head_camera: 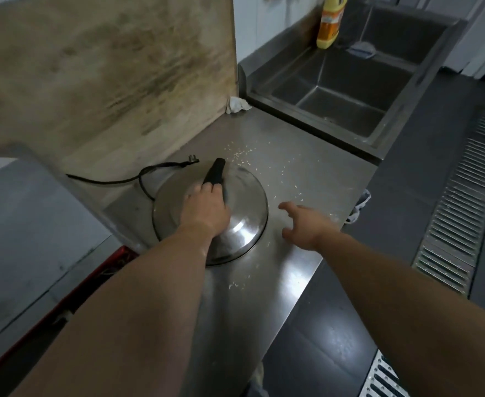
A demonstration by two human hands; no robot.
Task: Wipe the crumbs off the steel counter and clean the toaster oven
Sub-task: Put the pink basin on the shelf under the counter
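Board, stained and wooden, leans at the far left behind a black cord. Left hand has its grip clamped on the black handle of a domed steel lid lying on the steel tabletop. Right hand hovers beside it, grip apart, empty. Crumbs scatter beyond the lid; a sink lies to the far right.

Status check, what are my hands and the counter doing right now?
Left hand gripping black handle of steel appliance. Right hand open, empty. Crumbs on counter.
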